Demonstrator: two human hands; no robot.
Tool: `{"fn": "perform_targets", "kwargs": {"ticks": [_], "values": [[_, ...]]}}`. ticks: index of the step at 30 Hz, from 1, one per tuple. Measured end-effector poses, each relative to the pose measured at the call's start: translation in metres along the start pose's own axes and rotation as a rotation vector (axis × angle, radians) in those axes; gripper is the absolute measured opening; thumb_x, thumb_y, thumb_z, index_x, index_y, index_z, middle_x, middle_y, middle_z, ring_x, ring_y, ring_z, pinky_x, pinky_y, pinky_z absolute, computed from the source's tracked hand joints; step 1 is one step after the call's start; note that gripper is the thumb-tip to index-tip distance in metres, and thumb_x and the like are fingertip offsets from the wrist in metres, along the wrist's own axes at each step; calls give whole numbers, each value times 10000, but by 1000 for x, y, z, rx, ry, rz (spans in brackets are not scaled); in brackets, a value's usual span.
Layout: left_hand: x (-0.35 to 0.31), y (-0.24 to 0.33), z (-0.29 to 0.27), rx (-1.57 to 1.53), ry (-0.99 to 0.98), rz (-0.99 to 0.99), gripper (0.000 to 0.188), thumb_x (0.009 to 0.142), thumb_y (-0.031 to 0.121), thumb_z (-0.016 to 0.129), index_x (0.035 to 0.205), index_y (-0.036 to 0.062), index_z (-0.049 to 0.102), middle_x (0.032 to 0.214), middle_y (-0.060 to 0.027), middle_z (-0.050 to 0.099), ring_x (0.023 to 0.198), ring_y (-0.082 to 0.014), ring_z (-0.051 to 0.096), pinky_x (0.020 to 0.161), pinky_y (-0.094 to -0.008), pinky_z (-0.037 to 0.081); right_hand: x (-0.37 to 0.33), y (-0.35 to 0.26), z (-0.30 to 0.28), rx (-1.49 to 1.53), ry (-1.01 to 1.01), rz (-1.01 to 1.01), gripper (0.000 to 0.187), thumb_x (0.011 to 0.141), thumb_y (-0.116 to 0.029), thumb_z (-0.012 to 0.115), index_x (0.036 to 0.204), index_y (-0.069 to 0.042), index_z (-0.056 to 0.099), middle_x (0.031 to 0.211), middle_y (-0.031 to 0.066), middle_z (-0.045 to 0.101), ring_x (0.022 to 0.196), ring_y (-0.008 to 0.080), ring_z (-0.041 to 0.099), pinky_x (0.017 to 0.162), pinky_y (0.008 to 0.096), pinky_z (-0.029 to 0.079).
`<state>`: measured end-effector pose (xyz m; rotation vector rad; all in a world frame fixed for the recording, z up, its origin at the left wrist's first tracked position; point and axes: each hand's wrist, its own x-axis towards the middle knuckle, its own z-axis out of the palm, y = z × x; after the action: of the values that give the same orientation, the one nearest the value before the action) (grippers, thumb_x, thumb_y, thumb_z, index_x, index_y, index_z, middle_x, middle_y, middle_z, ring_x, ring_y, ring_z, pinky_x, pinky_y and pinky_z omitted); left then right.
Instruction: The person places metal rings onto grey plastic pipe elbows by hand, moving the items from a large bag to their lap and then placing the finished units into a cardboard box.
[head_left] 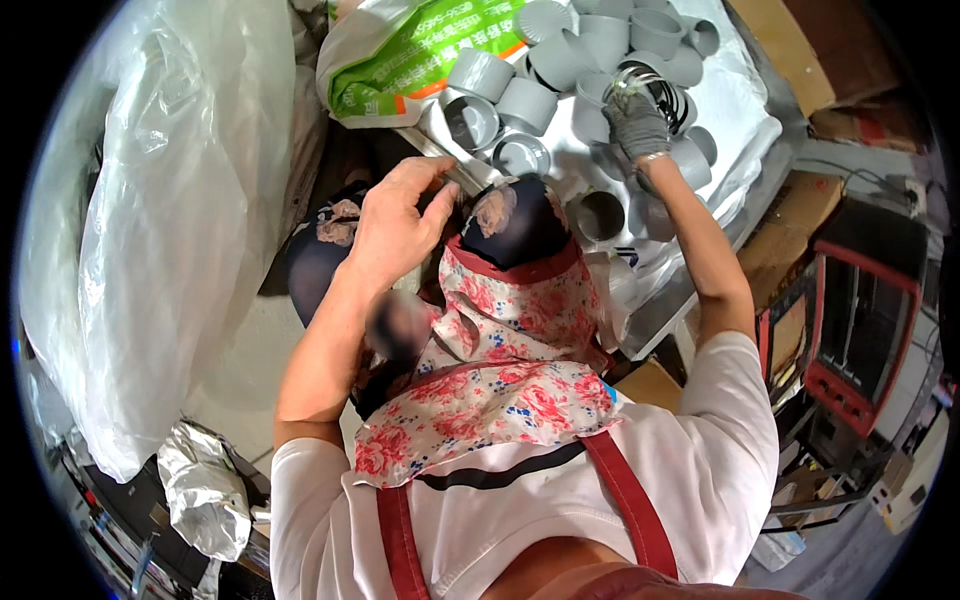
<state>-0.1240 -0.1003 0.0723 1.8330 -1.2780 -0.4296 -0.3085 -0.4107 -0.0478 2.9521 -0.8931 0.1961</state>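
Note:
My right hand [640,125], in a grey knit glove, reaches into a pile of grey plastic pipe fittings [527,106] on the table. Several thin, shiny dark rings [665,97] are bunched at its fingers, which look closed round them; the fingertips are partly hidden. My bare left hand [405,215] is over my lap, by the table's near left edge. Its thumb stands apart from its bent fingers, and nothing shows between them. Closest to it are a short fitting lying with its mouth up [521,155] and another, wider one [470,122].
A white sheet [745,120] covers the metal-edged table. A green and white printed bag [430,50] lies at the far left of the pile. Large translucent plastic bags [190,200] hang on the left. Cardboard [800,205] and a red-framed oven-like appliance [865,315] stand on the right.

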Motion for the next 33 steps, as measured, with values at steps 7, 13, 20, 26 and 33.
{"fn": "perform_targets", "kwargs": {"ticks": [7,13,20,26,33], "values": [[10,53,-1,-311,-38,368,418,708,140,655,1089,12,538,1144,-130,503,1102,-237,445,941,-331,325,-99,-60,-171,757,69,-33,219,755,-78,584,973,-69,587,680,65,568,559,168,528,497,271,419],[-17,83,19,-133,-425,428,926,565,325,744,1299,-2,285,1324,-181,315,1235,-300,298,1010,-364,244,-161,-117,-207,1281,-435,335,240,767,-153,623,980,-48,586,861,73,628,773,131,591,709,253,464],[-53,59,43,-300,-596,7,616,532,317,786,1028,37,552,876,-63,559,803,-178,548,741,-276,431,-193,-131,-168,1261,-496,244,263,745,-169,640,975,-53,589,929,75,604,812,187,577,720,281,455],[-74,30,43,-582,-591,106,204,645,108,733,804,18,642,710,-18,512,689,-118,480,608,-236,382,-210,-140,-146,1070,-113,-221,278,717,-200,666,982,-137,607,952,46,596,819,201,585,700,295,471],[-92,8,31,-417,-504,204,229,727,135,663,920,13,651,842,-31,472,790,-141,453,706,-250,373,-198,-140,-126,845,-258,-202,271,752,-230,618,999,-120,605,940,44,595,820,225,573,693,302,468]]}}
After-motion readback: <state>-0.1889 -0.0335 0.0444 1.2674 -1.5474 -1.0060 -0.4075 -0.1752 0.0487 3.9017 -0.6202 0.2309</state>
